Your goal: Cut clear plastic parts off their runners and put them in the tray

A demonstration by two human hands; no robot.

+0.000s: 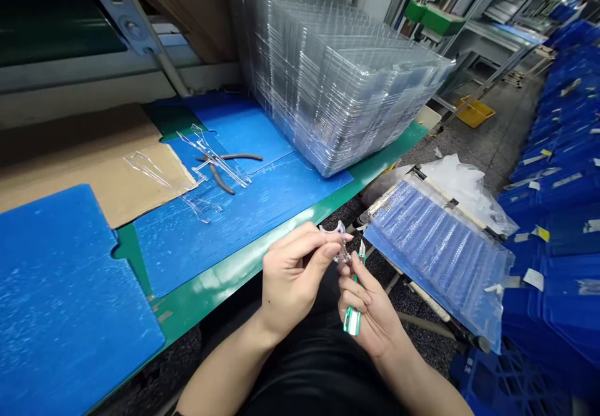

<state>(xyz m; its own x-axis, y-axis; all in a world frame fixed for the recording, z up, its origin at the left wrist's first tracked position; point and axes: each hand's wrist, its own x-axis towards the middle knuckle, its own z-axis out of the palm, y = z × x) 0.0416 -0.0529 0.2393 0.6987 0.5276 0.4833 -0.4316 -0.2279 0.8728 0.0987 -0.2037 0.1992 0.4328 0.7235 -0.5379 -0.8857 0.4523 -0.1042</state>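
Observation:
Between the thumb and fingers of my left hand [293, 272] is a small clear plastic part [341, 253] with a curved top end. My right hand [368, 303] is wrapped round a green utility knife [352, 319], its blade pointing up beside the part. The fingertips of my right hand are close to the part's lower end; whether they also grip it I cannot tell. Both hands are in front of my body, just off the table's front edge. Clear plastic offcuts [220, 160] lie on the blue sheet [276, 197], across a pair of dark-handled pliers [220, 178].
A tall stack of clear plastic trays [347, 91] stands at the back of the green table [225, 285]. Brown cardboard [84, 160] lies to the left. On my right, a rack holds a ridged clear tray [435, 241]. Blue crates [557, 216] line the right side.

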